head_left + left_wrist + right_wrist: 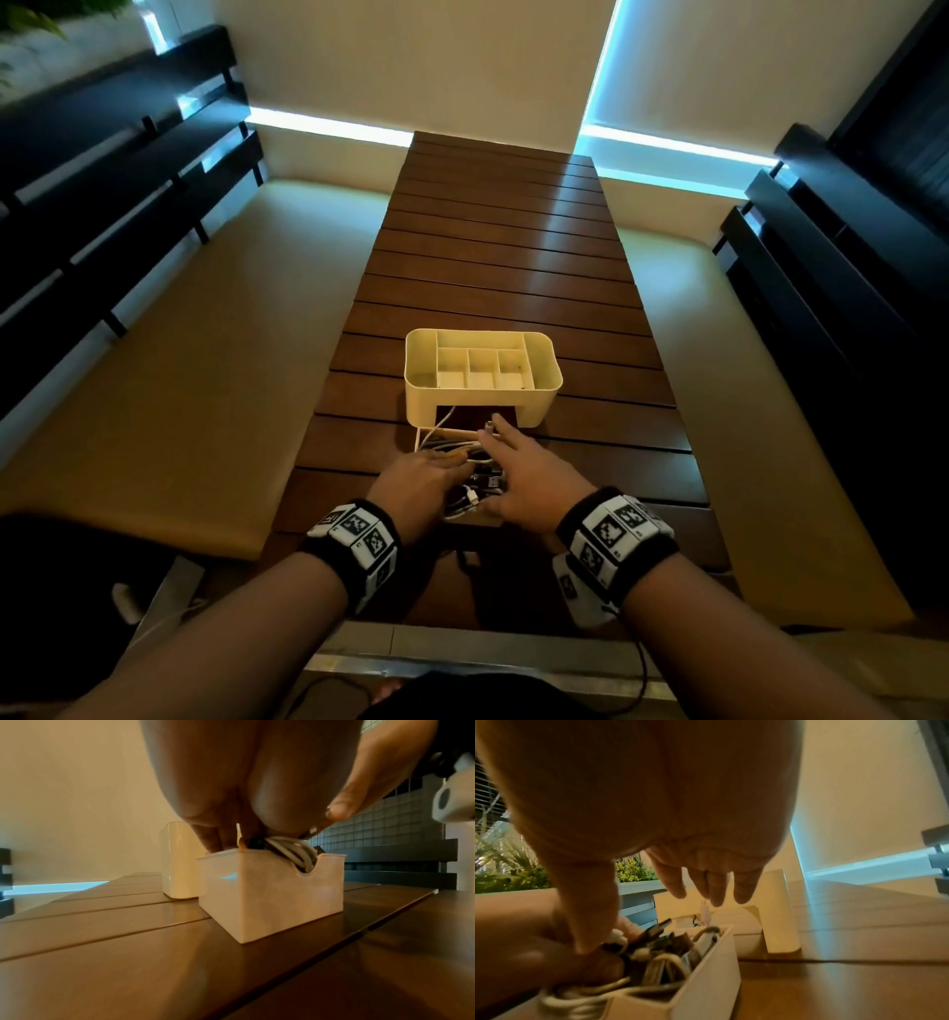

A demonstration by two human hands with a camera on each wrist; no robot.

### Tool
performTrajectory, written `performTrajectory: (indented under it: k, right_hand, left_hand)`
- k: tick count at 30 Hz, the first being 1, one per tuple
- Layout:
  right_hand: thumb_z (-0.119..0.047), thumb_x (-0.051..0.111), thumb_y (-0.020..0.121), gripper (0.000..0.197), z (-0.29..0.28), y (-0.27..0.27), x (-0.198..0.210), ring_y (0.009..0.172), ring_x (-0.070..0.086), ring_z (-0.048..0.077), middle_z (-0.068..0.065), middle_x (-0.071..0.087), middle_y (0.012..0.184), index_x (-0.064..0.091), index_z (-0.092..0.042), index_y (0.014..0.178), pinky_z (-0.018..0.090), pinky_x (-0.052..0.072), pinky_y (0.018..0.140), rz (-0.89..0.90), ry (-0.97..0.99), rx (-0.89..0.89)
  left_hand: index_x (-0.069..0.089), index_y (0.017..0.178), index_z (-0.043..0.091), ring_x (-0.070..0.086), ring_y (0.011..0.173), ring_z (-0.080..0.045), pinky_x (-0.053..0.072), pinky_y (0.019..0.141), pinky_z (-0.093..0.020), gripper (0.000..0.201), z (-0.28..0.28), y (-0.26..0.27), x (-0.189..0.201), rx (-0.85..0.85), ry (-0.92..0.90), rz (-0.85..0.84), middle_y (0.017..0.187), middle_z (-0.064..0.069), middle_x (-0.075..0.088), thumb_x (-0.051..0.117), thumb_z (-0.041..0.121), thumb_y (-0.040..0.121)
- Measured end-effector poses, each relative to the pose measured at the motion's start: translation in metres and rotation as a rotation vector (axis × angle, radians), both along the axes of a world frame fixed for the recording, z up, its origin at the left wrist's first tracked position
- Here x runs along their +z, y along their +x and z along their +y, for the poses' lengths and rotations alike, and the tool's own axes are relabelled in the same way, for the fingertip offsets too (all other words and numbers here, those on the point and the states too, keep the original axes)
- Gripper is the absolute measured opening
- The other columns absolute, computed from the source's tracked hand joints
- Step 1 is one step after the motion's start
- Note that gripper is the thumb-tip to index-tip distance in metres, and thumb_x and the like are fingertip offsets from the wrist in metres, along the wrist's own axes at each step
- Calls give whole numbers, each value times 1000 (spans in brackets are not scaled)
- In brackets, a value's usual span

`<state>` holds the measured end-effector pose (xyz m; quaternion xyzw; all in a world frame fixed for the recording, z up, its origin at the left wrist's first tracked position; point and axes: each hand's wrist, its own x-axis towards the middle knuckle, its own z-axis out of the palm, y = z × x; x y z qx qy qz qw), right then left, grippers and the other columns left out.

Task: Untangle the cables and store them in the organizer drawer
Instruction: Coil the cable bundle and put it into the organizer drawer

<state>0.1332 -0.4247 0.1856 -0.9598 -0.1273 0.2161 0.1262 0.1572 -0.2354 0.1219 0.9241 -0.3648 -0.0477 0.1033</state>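
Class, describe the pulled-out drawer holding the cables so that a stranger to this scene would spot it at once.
Start at the long brown slatted table and find the cream organizer standing on it. The drawer sits pulled out from the organizer's front, toward the person, under both hands. Unlike the empty compartments on top, it is heaped with white and dark cables, and its front wall has a curved notch.

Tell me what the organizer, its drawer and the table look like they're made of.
Organizer: seemingly molded plastic, cream, smooth and semi-glossy; thin walls, rounded corners.
Drawer: apparently the same plastic, with a soft sheen and a scooped notch in its front wall.
Table: dark brown slats with visible seams and a satin reflection of the window light; wood or a wood-look finish, I cannot tell which.
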Motion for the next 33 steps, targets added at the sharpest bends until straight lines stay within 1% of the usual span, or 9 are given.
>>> performTrajectory:
  k: [3, 6, 8, 11, 14, 21, 26, 30, 33]
  right_hand:
    - [-54, 69, 84, 100, 9, 10, 6, 151, -11, 17, -6, -19, 164, 5, -31, 158, 39, -3, 121, 12, 14, 88]
    - [-59, 69, 81, 105, 19, 21, 4, 149, -19, 16, -6, -23, 163, 3, -33, 158, 40, -10, 119, 117, 10, 130]
    - [-59, 69, 82, 96, 23, 24, -1, 150, -12, 17, -7, -14, 164, 14, -35, 156, 45, -2, 122, 92, -20, 153]
    - [-46, 72, 82, 57, 18, 20, -11, 130, 32, 25, 2, 32, 143, 53, -32, 135, 49, 34, 111, -141, -24, 130]
    - [-31, 69, 89, 28, 9, 12, -23, 124, 46, 24, 2, 49, 128, 65, -20, 114, 42, 43, 102, -148, 110, 28]
    - [-21, 66, 90, 14, 15, 1, -46, 106, 56, 21, 2, 59, 114, 71, -11, 97, 35, 48, 86, -296, 248, -45]
    - [-34, 58, 91, 26, 12, -8, -61, 88, 57, 20, 1, 62, 95, 75, -14, 92, 32, 46, 75, -392, 250, 11]
    - [-38, 51, 93, 33, 6, -9, -64, 88, 56, 20, -1, 62, 96, 76, -17, 100, 34, 47, 76, -406, 251, 63]
    - [-26, 58, 94, 25, 2, -6, -62, 90, 59, 22, 3, 63, 101, 75, -13, 107, 34, 50, 78, -352, 259, 102]
  left_hand:
    - [54, 139, 27, 55, 128, -17, 42, 104, -37, 50, 2, 3, -1, -21, 47, -11, 145, 2, 55, 58, 42, 92]
    - [55, 134, 33, 52, 128, -12, 30, 106, -37, 44, 2, 2, 2, 13, 74, -19, 140, 9, 57, 56, 43, 91]
    - [58, 129, 34, 53, 125, -11, 29, 104, -35, 37, 1, 1, 3, 36, 79, -32, 136, 10, 59, 55, 40, 92]
    - [53, 131, 39, 56, 121, -10, 29, 104, -35, 36, 1, -1, 0, 99, 20, 0, 134, 11, 61, 53, 41, 95]
    - [39, 137, 49, 57, 121, -9, 33, 102, -38, 42, 3, -2, -9, 82, -17, 4, 138, 15, 58, 51, 44, 97]
    - [13, 158, 24, 11, 151, -20, 3, 116, -35, 63, 22, -10, -17, 9, 25, 35, 167, 1, 7, 20, 52, 102]
    - [36, 149, 21, 22, 146, -42, 24, 112, -51, 65, 27, -5, -22, 37, 125, -137, 160, -27, 16, 24, 59, 98]
    - [9, 158, 25, 1, 151, -43, 12, 121, -49, 83, 26, -1, -14, 35, 167, 27, 161, -30, -9, -2, 65, 86]
    - [6, 158, 26, 1, 151, -40, 23, 120, -49, 82, 24, 1, -6, 22, 178, 76, 161, -27, -14, -2, 64, 87]
